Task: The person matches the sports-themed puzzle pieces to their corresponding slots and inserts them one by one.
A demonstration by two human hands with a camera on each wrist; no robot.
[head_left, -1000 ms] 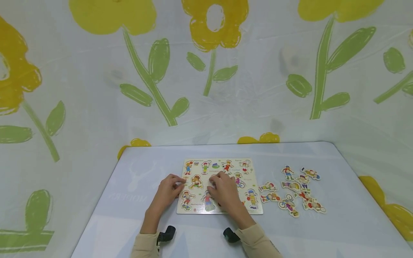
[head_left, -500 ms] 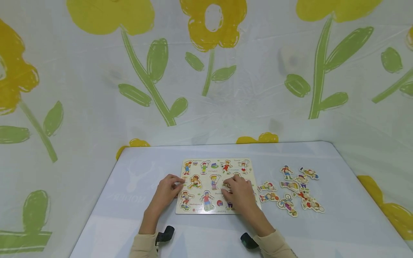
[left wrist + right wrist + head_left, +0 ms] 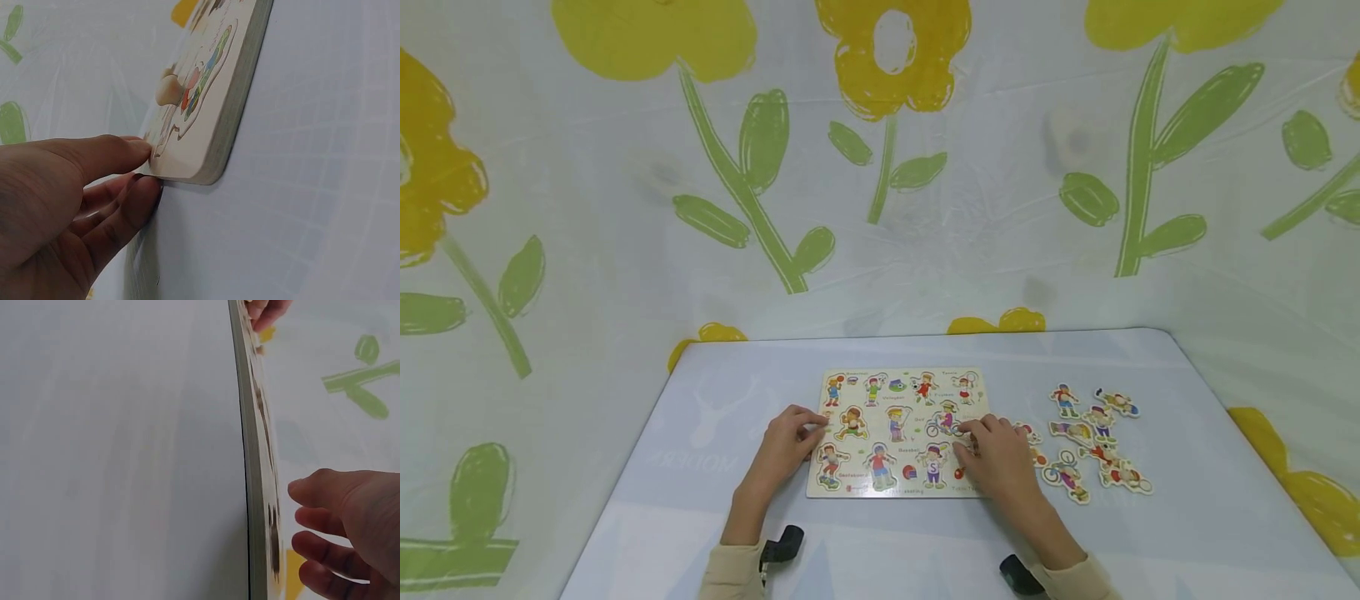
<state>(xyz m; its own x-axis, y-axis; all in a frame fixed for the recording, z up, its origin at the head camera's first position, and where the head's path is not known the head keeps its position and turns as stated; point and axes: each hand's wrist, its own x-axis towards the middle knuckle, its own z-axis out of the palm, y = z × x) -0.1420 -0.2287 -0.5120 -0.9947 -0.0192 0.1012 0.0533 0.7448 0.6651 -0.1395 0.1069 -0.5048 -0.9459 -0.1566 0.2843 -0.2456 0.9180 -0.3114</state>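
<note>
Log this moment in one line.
left hand: pinching rectangular cream wooden puzzle board | right hand: above right edge | colourful figure-shaped pieces: loose at right

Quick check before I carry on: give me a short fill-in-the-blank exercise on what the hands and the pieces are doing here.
1. In the head view, the left hand is at the puzzle board's ____ edge.
2. The loose pieces lie on the table to the board's ____ side.
3. The right hand holds ____.
4. The printed leaves behind the table are ____ in colour.

Missing words: left; right; nothing; green.
</note>
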